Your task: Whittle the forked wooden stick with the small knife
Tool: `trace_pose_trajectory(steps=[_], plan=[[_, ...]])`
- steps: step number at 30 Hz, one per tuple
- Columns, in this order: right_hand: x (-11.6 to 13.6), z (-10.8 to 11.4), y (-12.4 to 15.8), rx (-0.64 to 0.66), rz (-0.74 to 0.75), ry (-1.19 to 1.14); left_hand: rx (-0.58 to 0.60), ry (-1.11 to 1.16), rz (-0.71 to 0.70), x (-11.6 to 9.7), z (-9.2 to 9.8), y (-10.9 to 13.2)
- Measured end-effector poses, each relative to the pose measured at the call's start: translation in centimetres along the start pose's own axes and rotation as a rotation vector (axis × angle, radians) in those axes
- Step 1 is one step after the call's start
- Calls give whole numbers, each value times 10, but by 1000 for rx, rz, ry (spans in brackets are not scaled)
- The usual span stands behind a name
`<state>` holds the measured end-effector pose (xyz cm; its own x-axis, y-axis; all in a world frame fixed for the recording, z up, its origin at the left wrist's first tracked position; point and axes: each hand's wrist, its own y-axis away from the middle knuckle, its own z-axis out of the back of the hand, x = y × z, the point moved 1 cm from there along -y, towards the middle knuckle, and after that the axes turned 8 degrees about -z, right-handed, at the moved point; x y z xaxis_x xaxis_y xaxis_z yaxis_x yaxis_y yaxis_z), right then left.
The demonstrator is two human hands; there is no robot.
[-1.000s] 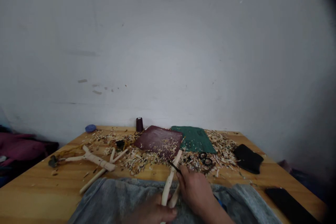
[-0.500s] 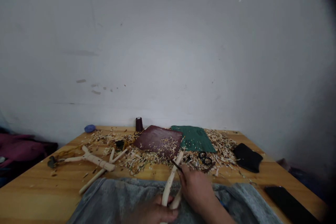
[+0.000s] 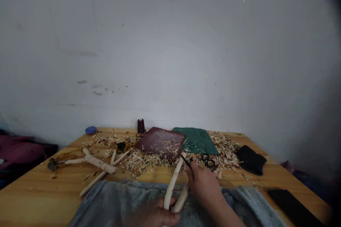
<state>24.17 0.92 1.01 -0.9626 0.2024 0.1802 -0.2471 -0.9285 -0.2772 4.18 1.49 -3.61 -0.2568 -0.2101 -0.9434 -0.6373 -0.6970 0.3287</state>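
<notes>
My left hand (image 3: 157,215) is closed round the lower end of a pale forked wooden stick (image 3: 173,181) at the bottom edge of the view. The stick slants up and away over a grey cloth (image 3: 119,198). My right hand (image 3: 204,184) is closed on a thin dark blade (image 3: 185,160), whose tip lies against the upper end of the stick. Part of the left hand is cut off by the frame.
Wood shavings (image 3: 144,159) cover the back of the wooden table (image 3: 39,191). On it lie carved sticks bound together (image 3: 97,163), a maroon sheet (image 3: 161,142), a green sheet (image 3: 197,140), scissors (image 3: 208,161), a black pouch (image 3: 251,160), a phone (image 3: 291,207) and a thread spool (image 3: 141,125).
My right hand has slid the blade up along the stick toward its far tip. The left hand has kept its hold near the bottom.
</notes>
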Motion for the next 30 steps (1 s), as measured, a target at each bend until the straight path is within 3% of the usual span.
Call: trace_pose_trajectory(steps=[2, 5, 15, 18, 22, 27, 30], plan=[[8, 1, 7, 17, 52, -33, -43, 24, 17, -2, -3, -1], [15, 3, 13, 38, 92, -68, -18, 63, -20, -5, -6, -1], [-3, 3, -3, 12, -44, 7, -14, -169, 4, -14, -6, 7], [8, 4, 6, 12, 46, -42, -36, -102, 24, -12, -5, 3], [23, 5, 20, 27, 147, -101, 42, 16, -28, -13, -4, 0], [25, 8, 22, 7, 171, -112, 96, 48, -94, -18, -4, 0], [19, 7, 18, -14, 124, -114, 57, 40, -76, -17, -4, 0]])
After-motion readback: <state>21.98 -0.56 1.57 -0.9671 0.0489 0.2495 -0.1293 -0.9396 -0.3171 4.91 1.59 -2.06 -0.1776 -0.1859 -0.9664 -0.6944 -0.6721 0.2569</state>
